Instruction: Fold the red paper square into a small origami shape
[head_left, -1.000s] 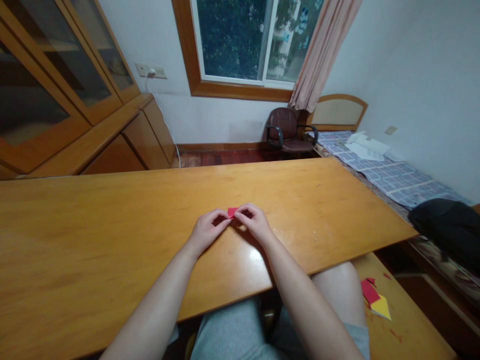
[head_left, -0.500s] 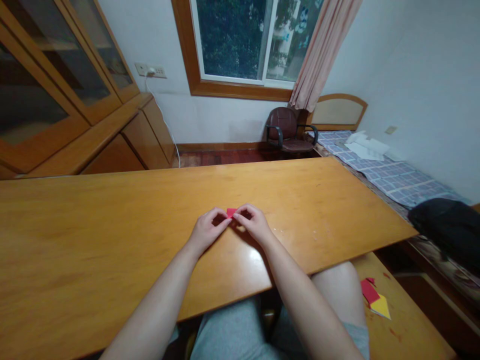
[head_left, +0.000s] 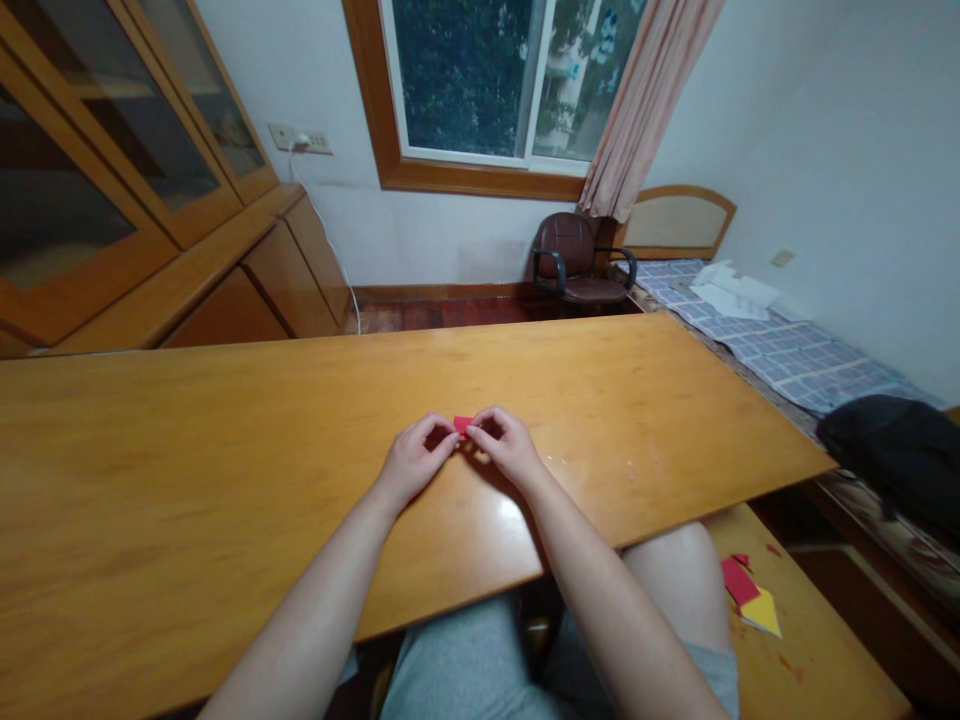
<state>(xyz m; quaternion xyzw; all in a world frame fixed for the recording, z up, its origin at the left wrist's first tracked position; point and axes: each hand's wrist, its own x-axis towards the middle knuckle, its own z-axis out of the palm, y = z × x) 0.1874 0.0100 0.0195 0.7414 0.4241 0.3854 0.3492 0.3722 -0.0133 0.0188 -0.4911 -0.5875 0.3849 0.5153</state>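
A small piece of red paper (head_left: 463, 424) lies on the wooden table (head_left: 225, 440) near its middle. My left hand (head_left: 414, 462) and my right hand (head_left: 507, 448) meet over it, fingers curled and pinching the paper from both sides. Most of the paper is hidden under my fingertips; only a small red corner shows between them. Both forearms reach in from the near edge of the table.
Red and yellow paper pieces (head_left: 750, 598) lie on a low wooden bench (head_left: 825, 660) at my right knee. A bed (head_left: 787, 350) with a black bag (head_left: 892, 450) runs along the right. A chair (head_left: 574, 262) stands under the window; cabinets (head_left: 150, 200) line the left wall.
Almost nothing has moved. Both hands stay pinched on the red paper, with slightly less of the red showing between the fingertips than before.
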